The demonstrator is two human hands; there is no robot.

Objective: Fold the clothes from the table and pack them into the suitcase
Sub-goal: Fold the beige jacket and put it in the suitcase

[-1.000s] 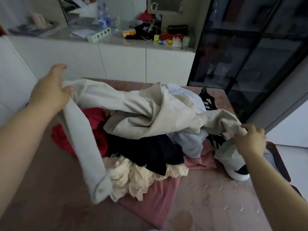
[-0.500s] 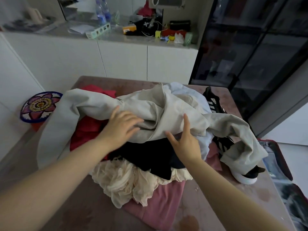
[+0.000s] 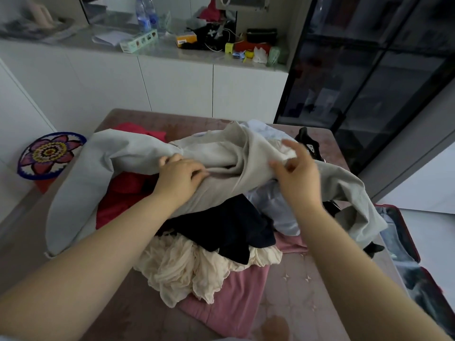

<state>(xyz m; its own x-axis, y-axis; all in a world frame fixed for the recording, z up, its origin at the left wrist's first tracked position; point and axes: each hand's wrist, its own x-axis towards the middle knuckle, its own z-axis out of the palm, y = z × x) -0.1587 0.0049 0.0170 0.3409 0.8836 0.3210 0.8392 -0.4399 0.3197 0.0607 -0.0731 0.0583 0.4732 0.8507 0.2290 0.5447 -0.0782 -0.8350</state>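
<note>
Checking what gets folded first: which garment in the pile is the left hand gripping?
The beige garment draped over the others, where the left hand grips. The red, black, cream and pink ones lie beneath.

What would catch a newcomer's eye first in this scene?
A jumbled heap of clothes covers the table, topped by a long beige garment. The left hand grips that garment with curled fingers while the right hand hovers open beside it. An open suitcase sits past the table's right edge.
</note>
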